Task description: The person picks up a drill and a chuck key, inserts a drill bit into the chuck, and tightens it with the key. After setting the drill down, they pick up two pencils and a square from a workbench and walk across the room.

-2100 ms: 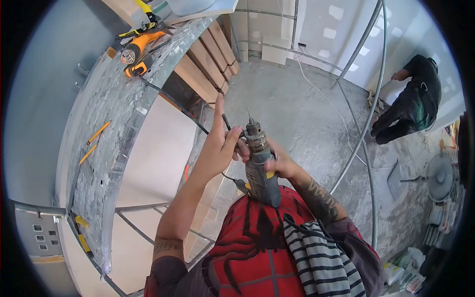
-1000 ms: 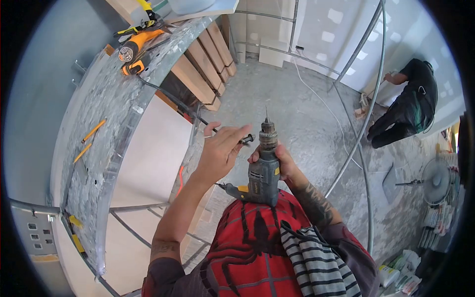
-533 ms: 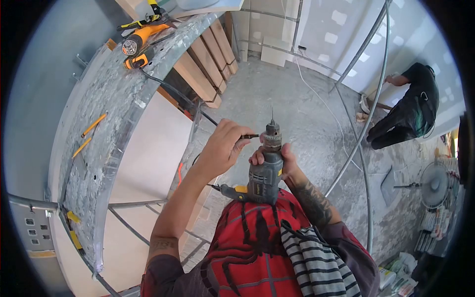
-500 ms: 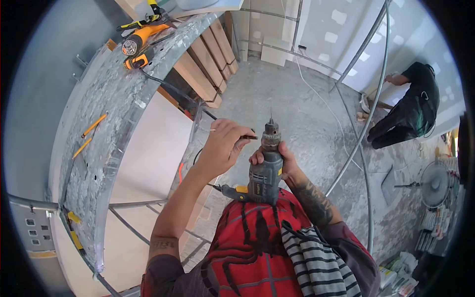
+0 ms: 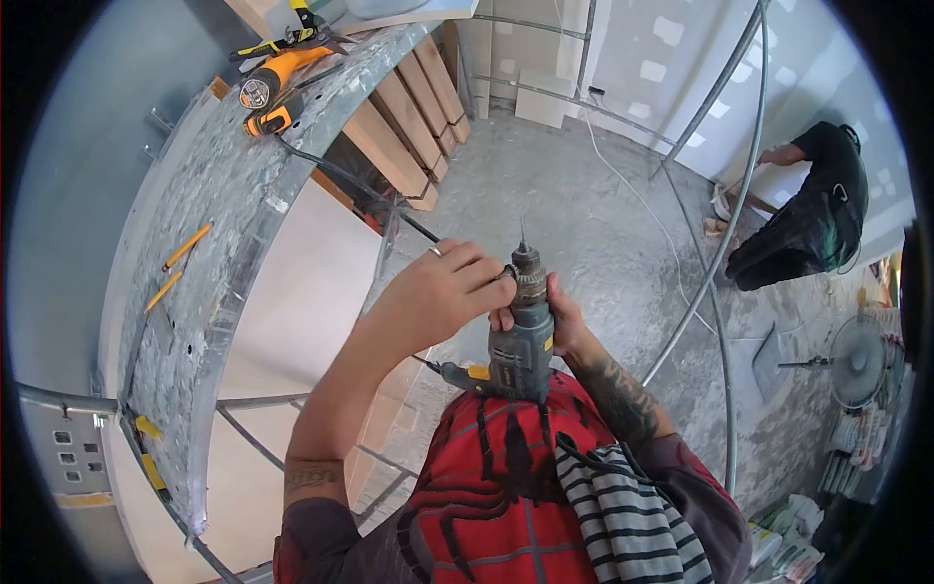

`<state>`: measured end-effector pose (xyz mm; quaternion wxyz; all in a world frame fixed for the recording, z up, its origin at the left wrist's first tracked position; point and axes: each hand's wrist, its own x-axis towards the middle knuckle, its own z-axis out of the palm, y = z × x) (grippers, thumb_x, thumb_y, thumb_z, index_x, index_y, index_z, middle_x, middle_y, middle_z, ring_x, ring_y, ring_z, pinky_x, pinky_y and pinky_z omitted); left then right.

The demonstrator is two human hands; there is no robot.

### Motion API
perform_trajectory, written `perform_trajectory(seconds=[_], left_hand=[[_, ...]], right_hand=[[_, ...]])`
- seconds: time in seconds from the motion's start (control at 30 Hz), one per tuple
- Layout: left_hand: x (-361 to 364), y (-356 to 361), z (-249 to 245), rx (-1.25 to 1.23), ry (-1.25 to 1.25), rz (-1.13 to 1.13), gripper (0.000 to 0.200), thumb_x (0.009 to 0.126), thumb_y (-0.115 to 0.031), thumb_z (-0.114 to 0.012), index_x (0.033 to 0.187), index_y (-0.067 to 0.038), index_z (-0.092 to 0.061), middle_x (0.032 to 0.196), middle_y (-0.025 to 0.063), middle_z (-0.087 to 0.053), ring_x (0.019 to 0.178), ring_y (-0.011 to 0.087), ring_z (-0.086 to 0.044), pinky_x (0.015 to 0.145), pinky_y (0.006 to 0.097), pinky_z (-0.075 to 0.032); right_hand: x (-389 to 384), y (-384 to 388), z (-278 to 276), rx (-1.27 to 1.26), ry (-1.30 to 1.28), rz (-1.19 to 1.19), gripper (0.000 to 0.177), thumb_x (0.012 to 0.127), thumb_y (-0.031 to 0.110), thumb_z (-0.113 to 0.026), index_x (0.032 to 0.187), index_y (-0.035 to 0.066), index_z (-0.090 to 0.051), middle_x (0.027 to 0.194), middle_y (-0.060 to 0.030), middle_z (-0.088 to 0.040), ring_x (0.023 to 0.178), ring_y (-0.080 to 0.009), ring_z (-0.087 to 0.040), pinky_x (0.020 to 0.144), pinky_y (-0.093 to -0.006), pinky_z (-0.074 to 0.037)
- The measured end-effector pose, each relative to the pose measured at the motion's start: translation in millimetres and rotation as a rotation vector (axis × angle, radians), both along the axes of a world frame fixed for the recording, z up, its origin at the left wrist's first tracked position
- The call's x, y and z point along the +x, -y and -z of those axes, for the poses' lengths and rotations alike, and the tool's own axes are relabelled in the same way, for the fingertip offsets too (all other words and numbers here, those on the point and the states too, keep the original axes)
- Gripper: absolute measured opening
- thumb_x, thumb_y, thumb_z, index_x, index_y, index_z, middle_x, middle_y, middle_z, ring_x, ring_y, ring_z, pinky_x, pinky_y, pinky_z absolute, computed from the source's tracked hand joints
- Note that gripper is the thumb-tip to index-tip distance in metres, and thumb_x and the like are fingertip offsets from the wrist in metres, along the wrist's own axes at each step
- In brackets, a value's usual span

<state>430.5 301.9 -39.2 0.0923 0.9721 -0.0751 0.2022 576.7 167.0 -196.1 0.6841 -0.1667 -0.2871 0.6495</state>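
Showing its back, left hand [image 5: 449,294] is pinching a mostly hidden dark key [image 5: 509,272] at the chuck [image 5: 530,280], fingers curling together; right hand [image 5: 567,317] is wrapping the drill [image 5: 521,362], rear resting against the red shirt [image 5: 477,467].

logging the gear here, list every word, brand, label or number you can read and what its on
Nothing can be read with certainty.
Drill: small side lettering, too blurred.
Orange power tool: round end label, too small.
Right forearm tattoo: letter-like marks, unreadable.
Packages at lower right: print too small.
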Motion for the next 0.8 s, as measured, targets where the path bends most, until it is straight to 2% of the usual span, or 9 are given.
perform_trajectory(seconds=[0.2,0.27,0.3,0.37,0.47,0.53,0.6,0.67,0.8], left_hand=[[-5,-5,-23,0.192,-0.124,0.075,0.029,0.072,-0.008,-0.066,0.100,-0.011,-0.061,0.104,0.0049,-0.062,0.099,0.0254,-0.059,0.086,0.0374,-0.050],[-3,-17,-6,-0.296,-0.171,0.043,0.033,0.069,-0.007,-0.071,0.100,-0.009,-0.060,0.102,0.0059,-0.061,0.101,0.0279,-0.059,0.086,0.0372,-0.050],[-2,-18,1,-0.293,-0.172,0.044,0.033,0.069,-0.007,-0.071,0.100,-0.009,-0.060,0.102,0.0059,-0.061,0.101,0.0279,-0.059,0.086,0.0372,-0.050],[0,-19,10,-0.161,0.005,-0.014,0.037,0.066,-0.006,-0.074,0.101,-0.007,-0.059,0.102,0.0082,-0.061,0.104,0.0305,-0.058,0.087,0.0394,-0.050],[-4,-18,10,-0.034,-0.022,-0.011,0.037,0.066,-0.008,-0.074,0.099,-0.004,-0.058,0.097,0.0102,-0.059,0.099,0.0304,-0.058,0.084,0.0408,-0.048],[-7,-20,9,-0.051,-0.076,0.002,0.037,0.067,-0.012,-0.075,0.099,-0.004,-0.058,0.095,0.0105,-0.058,0.095,0.0299,-0.058,0.083,0.0410,-0.048],[-9,-20,6,-0.067,-0.128,0.014,0.038,0.067,-0.016,-0.075,0.099,-0.004,-0.058,0.092,0.0109,-0.057,0.092,0.0294,-0.058,0.081,0.0411,-0.047],[-9,-19,-4,0.013,-0.148,0.035,0.035,0.068,-0.023,-0.074,0.094,-0.006,-0.058,0.084,0.0095,-0.054,0.082,0.0274,-0.057,0.075,0.0386,-0.045],[-8,-15,-14,0.136,-0.179,0.019,0.033,0.067,-0.025,-0.074,0.087,-0.008,-0.056,0.077,0.0074,-0.053,0.074,0.0260,-0.056,0.069,0.0373,-0.044]], right_hand=[[-5,7,-28,-0.111,0.148,-0.004,0.071,0.094,0.066,-0.029,0.117,0.003,-0.054,0.093,-0.0120,-0.065,0.092,-0.0211,-0.064,0.082,-0.0350,-0.050],[-1,4,-28,-0.097,0.169,-0.024,0.074,0.094,0.068,-0.027,0.120,0.004,-0.053,0.099,-0.0141,-0.065,0.095,-0.0238,-0.064,0.087,-0.0381,-0.047],[1,2,-28,-0.079,0.190,-0.042,0.077,0.093,0.070,-0.024,0.123,0.005,-0.053,0.104,-0.0161,-0.064,0.099,-0.0265,-0.063,0.092,-0.0413,-0.045],[1,1,-21,-0.098,0.146,-0.058,0.078,0.093,0.070,-0.024,0.124,0.004,-0.052,0.105,-0.0161,-0.063,0.099,-0.0262,-0.062,0.092,-0.0413,-0.045],[2,1,-16,-0.091,0.105,-0.104,0.079,0.093,0.069,-0.024,0.124,0.003,-0.052,0.107,-0.0155,-0.063,0.100,-0.0257,-0.062,0.093,-0.0412,-0.044],[-2,2,-17,-0.061,0.102,-0.133,0.078,0.093,0.069,-0.024,0.123,0.002,-0.052,0.107,-0.0149,-0.063,0.101,-0.0254,-0.062,0.093,-0.0413,-0.044],[-7,3,-24,-0.096,0.183,0.013,0.066,0.097,0.062,-0.029,0.117,0.004,-0.053,0.099,-0.0127,-0.064,0.093,-0.0208,-0.063,0.084,-0.0354,-0.050],[-9,6,-35,-0.132,0.192,0.019,0.066,0.097,0.062,-0.029,0.116,0.004,-0.054,0.100,-0.0124,-0.064,0.093,-0.0202,-0.063,0.084,-0.0350,-0.050],[-13,11,-33,-0.247,0.234,0.041,0.067,0.097,0.063,-0.028,0.117,0.005,-0.055,0.100,-0.0116,-0.065,0.093,-0.0188,-0.063,0.084,-0.0343,-0.050]])
